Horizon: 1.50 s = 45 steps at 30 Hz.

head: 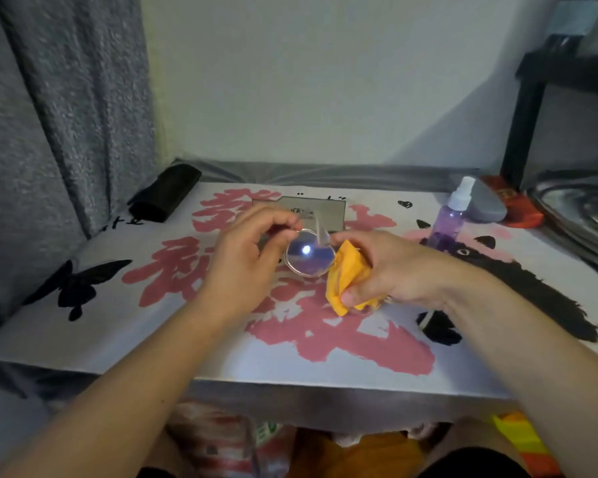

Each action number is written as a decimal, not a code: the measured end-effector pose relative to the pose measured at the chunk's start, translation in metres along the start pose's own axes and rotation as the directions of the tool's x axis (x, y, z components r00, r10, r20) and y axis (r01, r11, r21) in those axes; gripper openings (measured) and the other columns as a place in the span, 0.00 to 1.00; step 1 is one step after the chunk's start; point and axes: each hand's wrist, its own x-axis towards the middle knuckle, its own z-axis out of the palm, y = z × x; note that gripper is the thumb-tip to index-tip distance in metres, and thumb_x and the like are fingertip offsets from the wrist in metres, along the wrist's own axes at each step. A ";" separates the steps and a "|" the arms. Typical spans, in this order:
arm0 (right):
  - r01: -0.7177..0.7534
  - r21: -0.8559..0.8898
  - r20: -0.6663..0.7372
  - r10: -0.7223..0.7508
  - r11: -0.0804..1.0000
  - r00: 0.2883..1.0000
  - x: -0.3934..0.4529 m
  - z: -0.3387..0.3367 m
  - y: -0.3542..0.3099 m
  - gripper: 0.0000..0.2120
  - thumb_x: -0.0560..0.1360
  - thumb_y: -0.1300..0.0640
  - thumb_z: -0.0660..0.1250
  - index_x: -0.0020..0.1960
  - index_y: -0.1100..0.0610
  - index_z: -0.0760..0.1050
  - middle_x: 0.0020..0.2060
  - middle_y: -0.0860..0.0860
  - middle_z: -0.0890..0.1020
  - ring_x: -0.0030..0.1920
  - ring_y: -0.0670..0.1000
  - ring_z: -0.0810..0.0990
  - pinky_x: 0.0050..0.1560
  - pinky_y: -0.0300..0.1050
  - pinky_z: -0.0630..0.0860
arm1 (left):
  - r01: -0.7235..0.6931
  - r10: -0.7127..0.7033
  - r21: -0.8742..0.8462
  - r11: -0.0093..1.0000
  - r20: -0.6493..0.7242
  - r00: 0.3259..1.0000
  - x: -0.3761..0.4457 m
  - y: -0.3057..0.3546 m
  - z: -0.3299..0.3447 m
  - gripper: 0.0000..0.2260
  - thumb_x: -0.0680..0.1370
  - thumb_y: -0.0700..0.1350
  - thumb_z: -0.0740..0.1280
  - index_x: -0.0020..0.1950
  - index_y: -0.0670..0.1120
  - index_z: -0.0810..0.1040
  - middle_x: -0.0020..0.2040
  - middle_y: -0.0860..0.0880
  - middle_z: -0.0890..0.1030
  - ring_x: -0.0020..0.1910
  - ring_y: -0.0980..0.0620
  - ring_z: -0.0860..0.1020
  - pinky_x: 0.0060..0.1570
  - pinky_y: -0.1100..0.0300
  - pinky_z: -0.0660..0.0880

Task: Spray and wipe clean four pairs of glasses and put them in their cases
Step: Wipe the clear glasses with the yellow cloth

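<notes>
The glasses [309, 251], judged light, thin-framed and fragile, are best taken by the rim or hinge rather than the lens. They are held above the desk [83, 339], pinched by the left hand [249, 257] at one side. The other lens is wrapped in the orange cloth [347, 281], which is gripped by the right hand [394, 270].

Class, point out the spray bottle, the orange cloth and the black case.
spray bottle [446, 225], head view, on its purple body.
orange cloth [347, 276], head view, on the bunched fold.
black case [166, 193], head view, on its middle.
</notes>
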 end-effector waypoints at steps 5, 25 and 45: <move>0.026 0.150 0.001 -0.026 0.988 1.000 -0.001 0.007 0.002 0.25 0.73 0.71 0.72 0.66 0.54 0.75 0.44 0.64 0.82 0.38 0.55 0.83 0.38 0.50 0.78 | 0.091 -0.092 -0.118 0.989 0.000 0.996 0.002 0.001 -0.003 0.09 0.80 0.34 0.67 0.50 0.48 0.81 0.49 0.51 0.81 0.52 0.51 0.80 0.53 0.63 0.75; -0.179 -0.179 -0.014 0.179 0.968 0.984 -0.011 0.010 -0.023 0.27 0.68 0.71 0.76 0.61 0.50 0.78 0.49 0.49 0.84 0.51 0.50 0.84 0.50 0.43 0.83 | 0.024 -0.022 0.015 1.000 -0.109 0.994 -0.002 0.008 -0.010 0.19 0.79 0.33 0.67 0.48 0.60 0.74 0.47 0.58 0.80 0.50 0.57 0.79 0.52 0.67 0.73; -0.264 -0.245 0.118 0.299 0.933 0.947 -0.028 0.011 -0.049 0.28 0.70 0.74 0.73 0.64 0.51 0.74 0.39 0.49 0.85 0.41 0.53 0.86 0.40 0.44 0.82 | -0.162 0.204 0.208 0.965 -0.204 0.957 -0.008 0.011 -0.007 0.07 0.79 0.30 0.67 0.50 0.39 0.82 0.49 0.50 0.79 0.51 0.64 0.76 0.55 0.71 0.70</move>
